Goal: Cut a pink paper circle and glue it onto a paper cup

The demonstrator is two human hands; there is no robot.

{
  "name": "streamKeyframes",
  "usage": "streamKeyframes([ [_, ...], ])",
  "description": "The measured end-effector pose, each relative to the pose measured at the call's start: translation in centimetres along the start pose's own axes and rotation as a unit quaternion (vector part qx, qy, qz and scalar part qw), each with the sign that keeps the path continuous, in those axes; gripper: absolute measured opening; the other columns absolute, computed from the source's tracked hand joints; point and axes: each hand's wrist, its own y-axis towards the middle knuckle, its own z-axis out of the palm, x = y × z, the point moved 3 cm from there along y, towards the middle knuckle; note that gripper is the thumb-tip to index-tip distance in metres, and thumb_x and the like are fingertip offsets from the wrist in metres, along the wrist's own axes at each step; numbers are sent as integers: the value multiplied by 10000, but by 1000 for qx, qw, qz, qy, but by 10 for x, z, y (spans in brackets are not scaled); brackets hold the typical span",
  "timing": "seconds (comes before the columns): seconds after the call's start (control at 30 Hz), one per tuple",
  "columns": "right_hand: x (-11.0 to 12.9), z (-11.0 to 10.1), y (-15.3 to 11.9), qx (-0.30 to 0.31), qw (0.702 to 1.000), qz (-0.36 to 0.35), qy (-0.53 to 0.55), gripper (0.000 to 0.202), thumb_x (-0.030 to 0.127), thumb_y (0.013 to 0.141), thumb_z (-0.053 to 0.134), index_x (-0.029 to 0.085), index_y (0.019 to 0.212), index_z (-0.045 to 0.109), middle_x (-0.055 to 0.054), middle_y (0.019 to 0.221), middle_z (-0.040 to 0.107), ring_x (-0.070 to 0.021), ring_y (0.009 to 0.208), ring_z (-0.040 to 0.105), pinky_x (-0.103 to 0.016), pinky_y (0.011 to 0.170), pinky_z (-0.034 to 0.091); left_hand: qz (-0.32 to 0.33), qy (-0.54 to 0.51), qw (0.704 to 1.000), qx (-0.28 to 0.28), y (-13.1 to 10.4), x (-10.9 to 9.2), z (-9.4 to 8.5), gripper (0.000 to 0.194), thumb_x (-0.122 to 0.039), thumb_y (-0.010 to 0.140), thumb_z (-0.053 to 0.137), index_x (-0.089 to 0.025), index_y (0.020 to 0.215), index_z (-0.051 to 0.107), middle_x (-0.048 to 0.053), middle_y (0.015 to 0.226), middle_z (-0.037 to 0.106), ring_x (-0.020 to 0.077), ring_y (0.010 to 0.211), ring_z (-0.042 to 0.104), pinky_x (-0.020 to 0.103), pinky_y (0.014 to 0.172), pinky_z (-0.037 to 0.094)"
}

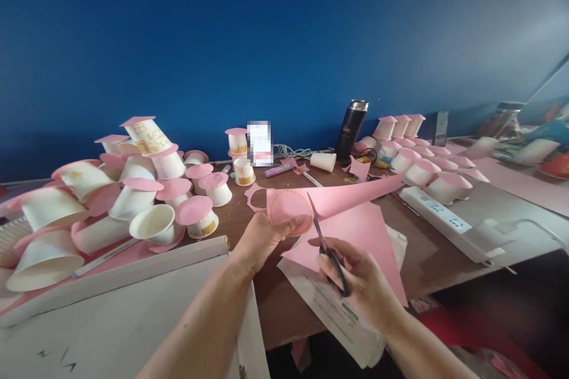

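Observation:
My left hand (267,237) pinches a strip of pink paper (342,196), its thumb lying over a circle drawn in a yellowish line. Black-handled scissors (333,266) are gripped in my right hand (355,278), with fingers through the handles. The blades stand at the right edge of the drawn circle, against the paper. The strip stretches away to the right from my left hand. Beneath it lies a larger pink sheet (368,237), partly covering a pale printed plastic bag (342,314) on the brown table (288,314).
Paper cups with pink discs (194,211) crowd the left, and more pink-topped cups (447,186) stand in rows at right. Behind are a black flask (351,130), a tipped white cup (323,161) and a purple glue stick (280,169). A white power strip (438,219) lies at right.

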Motion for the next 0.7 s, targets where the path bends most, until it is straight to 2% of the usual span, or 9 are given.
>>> streamKeyframes([
  [0.3,-4,0,-2,2,999,10,34,470,514,737,690,162,1044,638,42,578,487,-57,464,354,-195,413,286,-5,-15,1000,14,0,1,1,429,-426,667,767,-124,964,701,107,923,706,223,821,639,328,736,490],
  [0.53,-6,1,-4,3,999,23,40,493,525,733,688,158,1055,626,47,575,484,-41,429,336,-181,385,280,-6,20,1000,9,1,1,-2,441,-452,672,757,-103,940,717,134,928,708,228,814,634,317,711,482],
  [0.7,-6,2,-4,2,999,26,39,487,526,744,676,152,1050,620,48,570,487,-39,420,337,-176,372,282,17,58,998,8,3,1,-5,412,-474,687,734,-100,860,721,108,847,703,193,754,609,291,683,453],
])
